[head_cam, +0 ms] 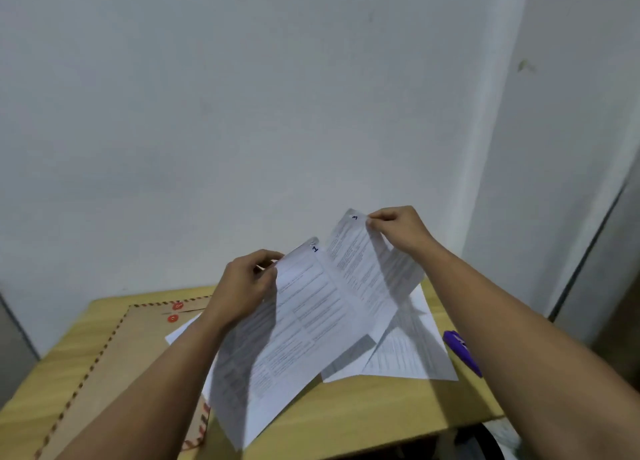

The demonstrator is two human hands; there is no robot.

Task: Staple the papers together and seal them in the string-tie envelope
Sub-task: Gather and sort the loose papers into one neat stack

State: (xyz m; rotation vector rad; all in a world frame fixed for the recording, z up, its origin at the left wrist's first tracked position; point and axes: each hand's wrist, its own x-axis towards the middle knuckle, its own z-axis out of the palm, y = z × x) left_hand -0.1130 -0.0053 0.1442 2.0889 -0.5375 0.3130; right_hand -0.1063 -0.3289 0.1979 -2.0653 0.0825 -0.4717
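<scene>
Pale wall behind a wooden table [363,421], string-tie envelope [114,362] flat under the left forearm, purple stapler [462,352] beside the right forearm, loose sheets [412,352] lying between them, left hand [242,288] pinching page 1 [304,324] at its top edge, right hand [398,229] pinching page 3 [363,269] by its corner — both pages raised, overlapping above the table.

envelope [114,366] partly under papers and arm, stapler [462,352] half hidden behind right forearm, printed text unreadable
</scene>
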